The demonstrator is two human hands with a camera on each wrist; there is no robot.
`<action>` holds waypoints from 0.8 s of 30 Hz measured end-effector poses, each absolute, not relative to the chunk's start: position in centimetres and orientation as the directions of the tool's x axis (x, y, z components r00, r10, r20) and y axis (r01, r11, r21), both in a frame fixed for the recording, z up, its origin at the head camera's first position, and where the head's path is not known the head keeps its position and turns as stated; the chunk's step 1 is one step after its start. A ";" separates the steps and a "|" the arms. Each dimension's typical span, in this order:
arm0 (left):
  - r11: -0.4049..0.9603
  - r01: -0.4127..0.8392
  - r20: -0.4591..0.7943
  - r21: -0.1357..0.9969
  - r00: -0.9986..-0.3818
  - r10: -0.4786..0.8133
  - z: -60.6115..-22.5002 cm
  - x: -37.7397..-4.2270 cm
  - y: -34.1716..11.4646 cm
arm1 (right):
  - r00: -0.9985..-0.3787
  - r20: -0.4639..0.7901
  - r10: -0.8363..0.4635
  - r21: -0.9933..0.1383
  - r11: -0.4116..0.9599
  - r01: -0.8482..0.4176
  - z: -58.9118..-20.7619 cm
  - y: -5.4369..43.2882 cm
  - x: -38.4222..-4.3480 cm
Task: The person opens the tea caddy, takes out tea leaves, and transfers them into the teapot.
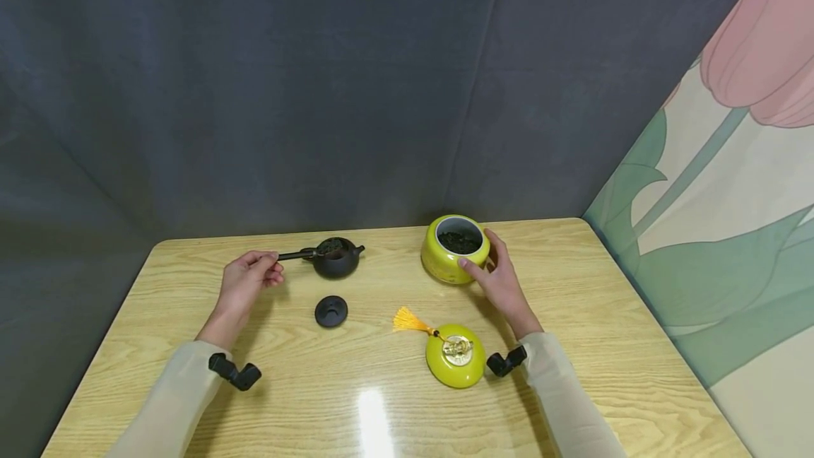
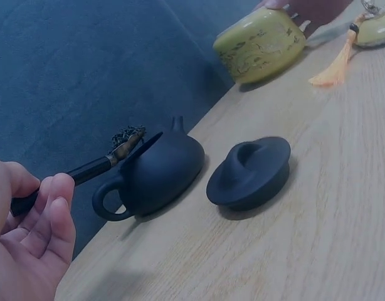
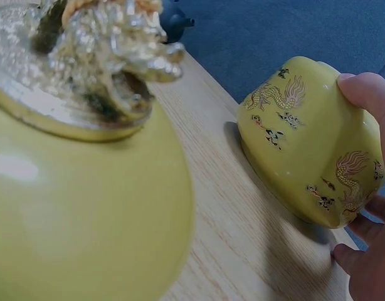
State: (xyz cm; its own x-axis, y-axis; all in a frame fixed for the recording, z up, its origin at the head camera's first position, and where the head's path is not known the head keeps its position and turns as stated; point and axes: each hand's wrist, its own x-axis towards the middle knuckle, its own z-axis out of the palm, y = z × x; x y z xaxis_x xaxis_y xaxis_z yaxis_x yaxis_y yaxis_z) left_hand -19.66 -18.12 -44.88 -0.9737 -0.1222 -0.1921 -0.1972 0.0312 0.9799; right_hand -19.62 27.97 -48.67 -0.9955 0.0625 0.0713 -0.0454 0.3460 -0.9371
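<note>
My left hand (image 1: 244, 285) pinches the dark handle of a tea scoop (image 2: 91, 170) between thumb and fingers. A clump of dark tea leaves (image 2: 125, 135) lies on the scoop's tip, over the open mouth of a small black teapot (image 2: 170, 169). On the right, my right hand (image 1: 502, 283) grips a yellow tea jar (image 1: 437, 261), thumb at the rim and fingers round the far side. Dark leaves (image 1: 459, 242) show inside the jar. Dragon patterns decorate its side in the right wrist view. Part of the fingers is hidden behind it.
The black teapot lid (image 1: 331, 311) lies in front of the teapot. Nearer the right forearm sits the yellow jar lid (image 1: 454, 373), with a gold dragon knob (image 3: 111, 69) and an orange tassel (image 1: 409, 321). A dark curtain (image 1: 318, 90) hangs behind the wooden table (image 1: 305, 401).
</note>
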 end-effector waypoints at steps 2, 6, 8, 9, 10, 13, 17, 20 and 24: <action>0.035 -0.192 -0.186 0.981 -0.975 -0.121 -45.0 -19.7 -18.1 | -0.995 0.070 0.064 -0.938 0.344 -0.044 -48.7 28.0 -19.6; 0.052 -0.181 -0.173 0.982 -0.977 -0.129 -45.1 -19.8 -17.9 | -0.996 0.069 0.064 -0.938 0.344 -0.043 -48.6 27.9 -19.5; 0.062 -0.179 -0.169 0.982 -0.976 -0.138 -45.2 -19.9 -17.7 | -0.996 0.067 0.065 -0.938 0.345 -0.041 -48.6 27.9 -19.5; 0.068 -0.178 -0.167 0.982 -0.976 -0.142 -45.2 -19.9 -17.7 | -0.996 0.067 0.065 -0.938 0.344 -0.040 -48.5 27.9 -19.4; 0.074 -0.176 -0.164 0.982 -0.976 -0.145 -45.1 -19.9 -17.6 | -0.996 0.068 0.063 -0.937 0.346 -0.042 -48.5 27.9 -19.4; 0.092 -0.167 -0.152 0.982 -0.977 -0.153 -45.0 -19.9 -17.4 | -0.995 0.071 0.065 -0.939 0.341 -0.045 -48.4 27.8 -19.3; 0.108 -0.146 -0.128 0.983 -0.980 -0.153 -44.9 -20.0 -17.2 | -0.995 0.075 0.064 -0.941 0.336 -0.049 -48.4 27.8 -19.3; 0.126 -0.133 -0.113 0.983 -0.982 -0.150 -44.8 -20.0 -17.1 | -0.995 0.075 0.062 -0.938 0.343 -0.050 -48.5 27.8 -19.4; 0.168 -0.113 -0.088 0.979 -0.985 -0.149 -44.4 -20.1 -17.0 | -0.995 0.075 0.067 -0.937 0.346 -0.047 -48.4 27.7 -19.4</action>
